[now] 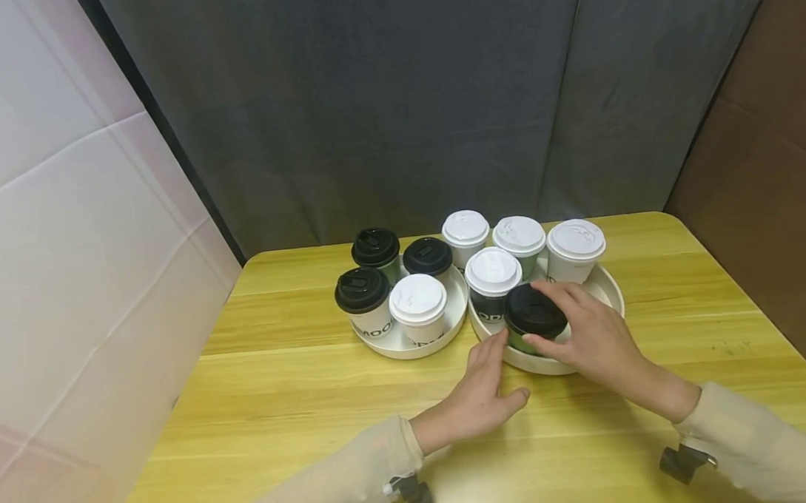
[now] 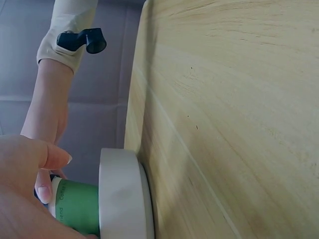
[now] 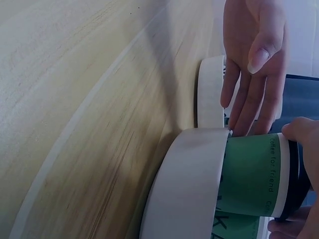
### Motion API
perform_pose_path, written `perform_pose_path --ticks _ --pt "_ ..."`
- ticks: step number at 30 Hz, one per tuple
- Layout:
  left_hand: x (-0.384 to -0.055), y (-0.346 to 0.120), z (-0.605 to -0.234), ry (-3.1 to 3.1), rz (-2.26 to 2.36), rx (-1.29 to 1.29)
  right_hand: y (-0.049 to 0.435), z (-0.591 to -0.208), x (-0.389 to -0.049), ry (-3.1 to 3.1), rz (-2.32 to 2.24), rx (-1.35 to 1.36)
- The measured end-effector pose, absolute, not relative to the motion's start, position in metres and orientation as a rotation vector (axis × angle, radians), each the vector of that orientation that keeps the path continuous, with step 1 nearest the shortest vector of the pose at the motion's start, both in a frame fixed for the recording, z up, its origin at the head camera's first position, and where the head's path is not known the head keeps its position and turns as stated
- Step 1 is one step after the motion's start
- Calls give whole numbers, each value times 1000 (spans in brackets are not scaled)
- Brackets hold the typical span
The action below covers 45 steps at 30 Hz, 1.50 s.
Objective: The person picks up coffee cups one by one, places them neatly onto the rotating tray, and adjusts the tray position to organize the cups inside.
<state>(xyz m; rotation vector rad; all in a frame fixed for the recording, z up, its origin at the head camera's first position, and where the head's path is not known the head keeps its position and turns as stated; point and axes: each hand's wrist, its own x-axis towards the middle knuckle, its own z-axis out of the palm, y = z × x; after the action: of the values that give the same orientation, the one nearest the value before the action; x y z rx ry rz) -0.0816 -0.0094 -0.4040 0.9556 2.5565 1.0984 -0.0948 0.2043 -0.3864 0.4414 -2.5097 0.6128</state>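
Note:
A green paper coffee cup with a black lid [image 1: 535, 311] stands at the front of the right-hand white round tray [image 1: 539, 365]. My right hand [image 1: 599, 341] grips it by the lid, thumb on the near side and fingers over the far side. In the right wrist view the cup's green side [image 3: 249, 174] rises above the tray wall. My left hand [image 1: 473, 398] is beside the cup's left side, fingers extended and thumb apart; its fingertips are close to the tray rim, and whether they touch the cup I cannot tell.
Several white-lidded cups [image 1: 493, 270] share the right tray. Close on its left, another round tray [image 1: 406, 353] carries three black-lidded cups [image 1: 363, 290] and a white-lidded one [image 1: 418, 299]. A grey curtain [image 1: 372, 119] hangs behind the wooden table [image 1: 302, 425].

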Motion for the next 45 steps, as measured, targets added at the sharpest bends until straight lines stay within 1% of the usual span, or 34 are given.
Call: perform_pose_path --ticks 21,30,35,39,45 --pt "-81 -12 -403 2567 1073 909 207 -384 -90 -2577 471 502" --pt "-75 -20 -391 2629 967 880 227 -376 -80 -2624 555 470" --pt "-70 -19 -385 2637 738 997 246 -378 -76 -2628 548 448" --pt "-69 -14 -383 2582 543 1187 261 -384 -75 -2624 510 475" --pt "-68 -2 -387 2537 317 1467 278 -393 -76 -2596 428 606"
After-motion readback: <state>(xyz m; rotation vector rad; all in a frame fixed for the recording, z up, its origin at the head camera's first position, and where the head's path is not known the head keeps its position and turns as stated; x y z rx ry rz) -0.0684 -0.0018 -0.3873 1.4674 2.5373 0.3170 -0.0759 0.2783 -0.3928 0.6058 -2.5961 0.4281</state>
